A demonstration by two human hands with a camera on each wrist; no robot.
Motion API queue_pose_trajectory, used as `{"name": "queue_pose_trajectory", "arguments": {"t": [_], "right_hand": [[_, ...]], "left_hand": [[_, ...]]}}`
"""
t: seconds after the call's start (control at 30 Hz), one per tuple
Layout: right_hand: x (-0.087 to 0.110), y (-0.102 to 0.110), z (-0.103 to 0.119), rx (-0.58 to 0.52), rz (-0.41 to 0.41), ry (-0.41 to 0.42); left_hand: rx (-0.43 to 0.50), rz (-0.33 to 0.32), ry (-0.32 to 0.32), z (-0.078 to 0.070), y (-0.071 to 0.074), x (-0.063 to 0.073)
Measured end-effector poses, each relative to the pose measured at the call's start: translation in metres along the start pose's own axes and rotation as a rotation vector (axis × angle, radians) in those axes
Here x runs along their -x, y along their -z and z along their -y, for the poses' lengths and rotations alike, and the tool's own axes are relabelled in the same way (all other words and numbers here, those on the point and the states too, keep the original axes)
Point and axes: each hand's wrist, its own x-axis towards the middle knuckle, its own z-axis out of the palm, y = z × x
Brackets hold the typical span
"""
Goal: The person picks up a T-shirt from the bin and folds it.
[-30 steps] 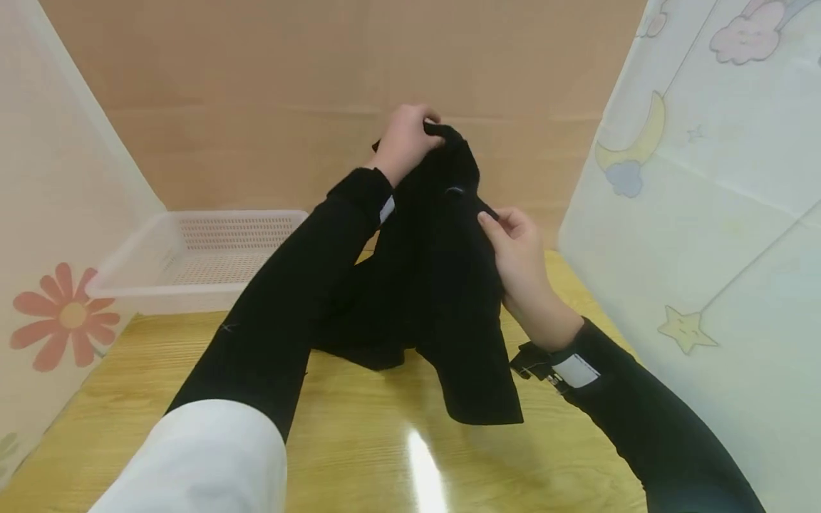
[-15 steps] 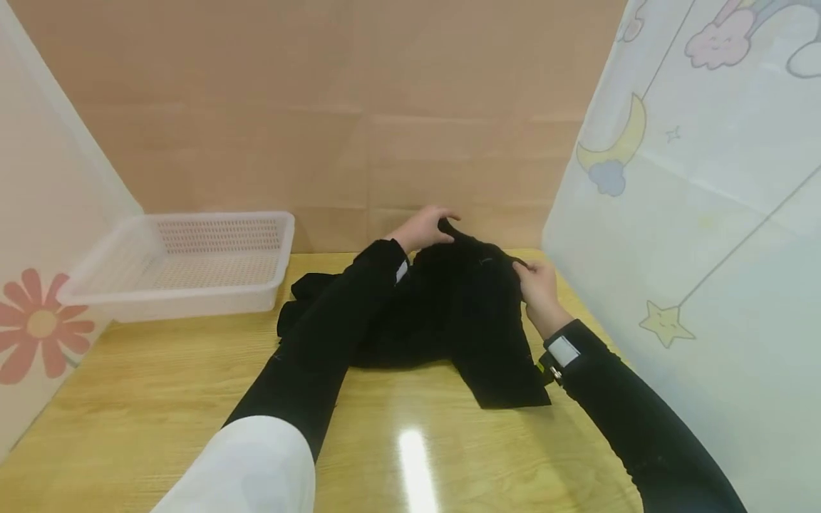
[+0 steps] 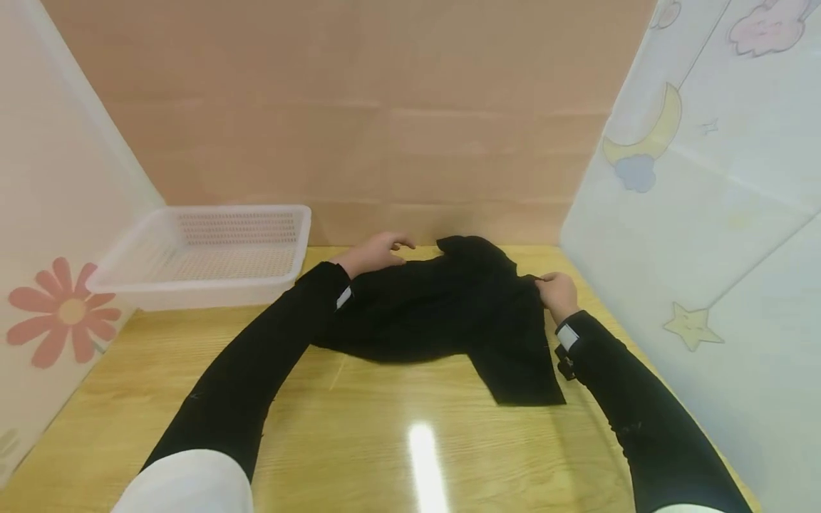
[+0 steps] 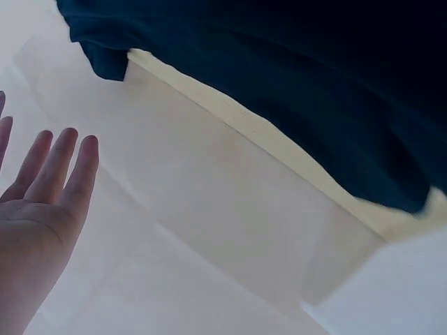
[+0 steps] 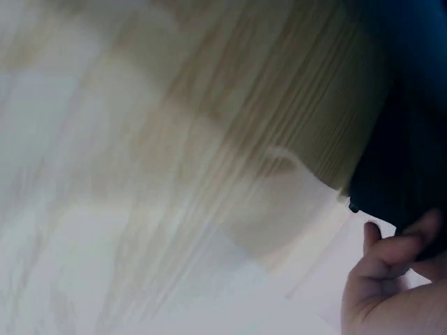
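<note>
A black short-sleeved shirt lies spread across the back half of the wooden table, one sleeve pointing toward me at the right. With its thumb and fingers my right hand pinches the shirt's right edge by the top of that sleeve. My left hand hovers over the back left edge of the cloth, holding nothing. Its fingers are extended and spread in the left wrist view, apart from the dark fabric. In the right wrist view, curled fingers grip a dark corner of the shirt.
A white perforated plastic basket stands at the back left, close to my left forearm. A brown paper-like wall rises behind the table. Decorated panels close off the left side and the right side.
The shirt, held up by both hands a second ago, has come down flat on the table. My left hand has let go of it and moved left; my right hand has lowered, still pinching.
</note>
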Motion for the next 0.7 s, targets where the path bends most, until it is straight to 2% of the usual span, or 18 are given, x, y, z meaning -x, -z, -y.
{"name": "queue_pose_trajectory", "arguments": {"t": [0.07,0.13,0.23,0.3,0.4,0.5,0.6,0.7], "right_hand": [[0.003,0.007,0.005,0.053,-0.013,0.041],[0.007,0.013,0.013,0.123,-0.044,0.11],[0.015,0.02,0.031,0.237,-0.096,0.259],[0.021,0.021,0.046,0.291,-0.096,0.368],[0.033,0.021,0.063,0.308,-0.004,0.521],[0.05,0.019,0.07,0.352,0.137,0.677],[0.071,0.016,0.064,0.462,0.28,0.88],[0.092,0.015,0.049,0.621,0.385,1.1]], "left_hand": [[-0.094,0.014,-0.019,0.0,0.002,0.015],[-0.267,0.035,-0.052,-0.003,0.003,0.033],[-0.545,0.039,-0.111,-0.01,0.002,0.061],[-0.683,0.022,-0.146,-0.014,-0.002,0.081],[-0.761,-0.006,-0.207,-0.016,-0.014,0.109],[-0.786,0.018,-0.259,-0.014,-0.031,0.131],[-0.794,0.054,-0.281,-0.005,-0.048,0.146],[-0.776,0.061,-0.273,0.006,-0.058,0.156]]}}
